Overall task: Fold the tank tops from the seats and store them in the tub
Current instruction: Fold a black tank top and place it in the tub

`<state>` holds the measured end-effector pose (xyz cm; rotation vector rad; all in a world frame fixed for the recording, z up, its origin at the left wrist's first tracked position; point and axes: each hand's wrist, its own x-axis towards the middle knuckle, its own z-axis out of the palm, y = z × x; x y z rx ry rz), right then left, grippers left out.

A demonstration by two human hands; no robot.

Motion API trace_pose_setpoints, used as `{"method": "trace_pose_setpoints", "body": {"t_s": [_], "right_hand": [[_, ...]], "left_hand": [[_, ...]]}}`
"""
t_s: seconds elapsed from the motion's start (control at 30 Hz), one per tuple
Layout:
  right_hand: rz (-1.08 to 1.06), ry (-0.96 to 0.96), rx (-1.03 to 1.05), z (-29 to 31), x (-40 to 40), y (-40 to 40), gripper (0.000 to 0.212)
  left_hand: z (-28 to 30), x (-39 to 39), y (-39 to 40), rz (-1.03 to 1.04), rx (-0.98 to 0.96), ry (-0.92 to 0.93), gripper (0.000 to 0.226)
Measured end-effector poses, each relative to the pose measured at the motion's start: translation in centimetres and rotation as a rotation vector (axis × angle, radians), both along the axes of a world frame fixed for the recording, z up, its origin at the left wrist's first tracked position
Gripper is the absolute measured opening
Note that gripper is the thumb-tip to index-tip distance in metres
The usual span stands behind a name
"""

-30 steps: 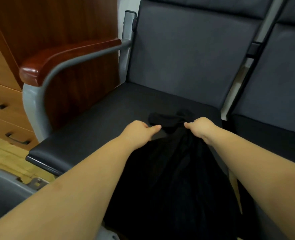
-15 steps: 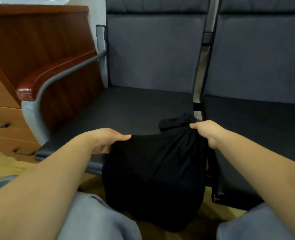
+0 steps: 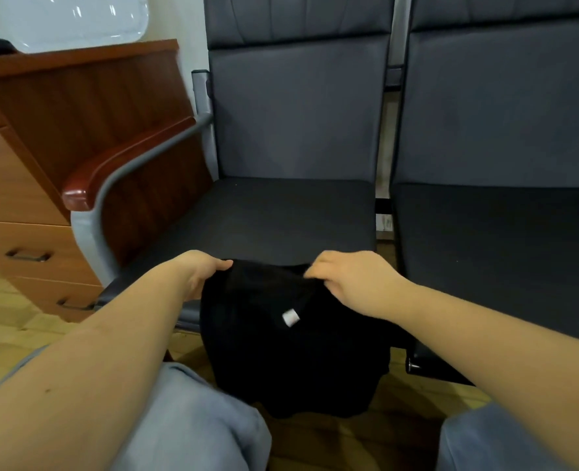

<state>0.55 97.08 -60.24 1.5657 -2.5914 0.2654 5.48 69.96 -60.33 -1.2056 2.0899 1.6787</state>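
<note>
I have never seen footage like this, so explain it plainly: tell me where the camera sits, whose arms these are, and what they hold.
There is no machine here. One camera, worn on a person's head, looks forward and down, so the two bare arms are the wearer's own. The left hand and the right hand each grip the top edge of a black fabric tank top with a small white label. It hangs in front of the dark grey padded seat, between the wearer's knees. Left of the seat stands a brown wooden cabinet. No tub is in view.

A black tank top (image 3: 291, 338) hangs over the front edge of a dark grey seat (image 3: 264, 215) on a wooden floor (image 3: 16, 331).
</note>
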Motion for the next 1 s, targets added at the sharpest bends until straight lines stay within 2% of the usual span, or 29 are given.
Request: {"method": "trace_pose_setpoints", "body": {"t_s": [0.17,0.3,0.37,0.47,0.6,0.7,0.8,0.87,0.93,1.0], "right_hand": [[-0.043,-0.136,0.145,-1.1,-0.1,1.1,0.045],[-0.272,-0.440,0.216,0.1,-1.4,2.8,0.077],[-0.335,-0.554,0.291,0.9,-2.0,4.1,0.080],[-0.405,-0.587,0.288,1.4,-2.6,5.6,0.071],[-0.552,-0.359,0.356,1.7,-3.0,6.7,0.050],[-0.618,-0.297,0.378,1.9,-3.3,7.5,0.029],[-0.683,-0.267,0.375,2.4,-3.4,8.1,0.038],[-0.723,-0.332,0.347,3.0,-3.4,8.5,0.044],[-0.765,-0.583,0.198,3.9,-3.2,8.7,0.038],[-0.756,-0.753,0.072,4.6,-2.9,9.2,0.027]], "left_hand": [[0.0,-0.2,-0.5,0.002,0.002,0.027,0.029],[-0.4,-0.3,-1.1,-0.031,-0.035,0.025,0.027],[-0.4,-0.2,-1.5,-0.045,-0.051,0.025,0.026],[-0.6,0.2,-2.3,-0.073,-0.072,0.038,0.026],[-0.7,1.0,-3.2,-0.147,-0.112,0.044,0.022],[-0.5,1.7,-3.5,-0.176,-0.180,0.066,0.017],[-0.3,2.5,-4.1,-0.205,-0.272,0.071,0.012],[0.2,3.1,-4.2,-0.211,-0.374,0.068,0.015],[1.2,4.0,-4.1,-0.206,-0.496,0.076,0.025],[2.1,4.9,-4.1,-0.198,-0.501,0.091,0.028]]}}
